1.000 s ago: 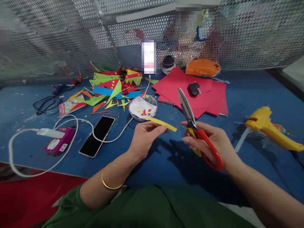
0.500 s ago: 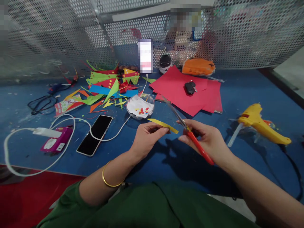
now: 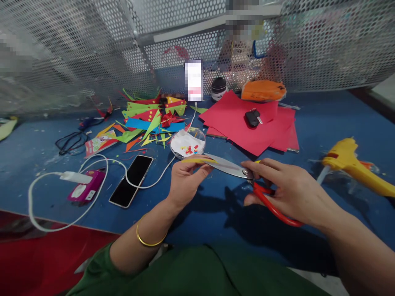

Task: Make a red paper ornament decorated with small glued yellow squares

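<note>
Between the thumb and fingers of my left hand [image 3: 187, 181] is a narrow yellow paper strip [image 3: 199, 160], its right end against the scissor blades. My right hand [image 3: 285, 187] grips a pair of scissors [image 3: 228, 166] with red handles, blades pointing left to the strip. A small bit of yellow shows at my right fingertips, too little to name. Just beyond my left hand stands a clear round dish [image 3: 203, 144] holding white paper [image 3: 182, 142] and tiny red, yellow and blue paper bits.
Colourful paper scraps [image 3: 151, 119] lie back left. Red paper sheets [image 3: 234, 123] carry a car key [image 3: 253, 118]. A yellow glue gun [image 3: 354, 164] is at right; a black phone [image 3: 131, 181], white cable [image 3: 154, 181] and purple power adapter [image 3: 84, 191] at left. A lit phone [image 3: 194, 80] leans behind.
The scissors have swung from pointing up and away to pointing left, and their blades now meet the yellow strip. The view has shifted slightly.
</note>
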Demonstrator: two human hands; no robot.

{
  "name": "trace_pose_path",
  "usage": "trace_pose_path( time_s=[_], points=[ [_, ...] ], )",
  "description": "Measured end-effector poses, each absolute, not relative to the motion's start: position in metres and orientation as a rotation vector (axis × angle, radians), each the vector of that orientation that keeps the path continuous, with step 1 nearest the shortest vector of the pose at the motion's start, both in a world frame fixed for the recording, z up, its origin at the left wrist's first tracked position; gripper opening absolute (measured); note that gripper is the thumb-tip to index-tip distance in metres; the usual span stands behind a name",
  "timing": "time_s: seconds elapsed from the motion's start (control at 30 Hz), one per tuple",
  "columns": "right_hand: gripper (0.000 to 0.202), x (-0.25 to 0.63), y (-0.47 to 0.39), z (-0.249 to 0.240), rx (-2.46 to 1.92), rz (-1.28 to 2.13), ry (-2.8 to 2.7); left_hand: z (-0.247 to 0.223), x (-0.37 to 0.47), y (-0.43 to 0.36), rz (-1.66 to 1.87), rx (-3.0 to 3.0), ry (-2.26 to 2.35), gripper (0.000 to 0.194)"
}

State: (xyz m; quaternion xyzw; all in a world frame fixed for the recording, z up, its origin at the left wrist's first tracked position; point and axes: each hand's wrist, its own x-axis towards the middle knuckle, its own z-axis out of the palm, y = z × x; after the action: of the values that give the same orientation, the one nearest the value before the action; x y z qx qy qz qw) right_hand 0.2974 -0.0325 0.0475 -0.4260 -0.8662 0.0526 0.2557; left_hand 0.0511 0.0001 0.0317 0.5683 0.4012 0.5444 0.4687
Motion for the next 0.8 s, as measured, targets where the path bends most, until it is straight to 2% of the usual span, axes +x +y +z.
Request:
trace_pose_path(
  time_s=[0.5,0.8],
  points=[
    [0.054,0.2964,-0.0337,0.0443,-1.156,0.129,-2.333,0.0324,0.0499,0.0005,1.231,1.479,0.982,0.007],
    [0.059,0.2982,-0.0348,0.0443,-1.158,0.099,-2.343,0.0311,0.0513,0.0008,1.22,1.425,0.979,0.007]
  ],
)
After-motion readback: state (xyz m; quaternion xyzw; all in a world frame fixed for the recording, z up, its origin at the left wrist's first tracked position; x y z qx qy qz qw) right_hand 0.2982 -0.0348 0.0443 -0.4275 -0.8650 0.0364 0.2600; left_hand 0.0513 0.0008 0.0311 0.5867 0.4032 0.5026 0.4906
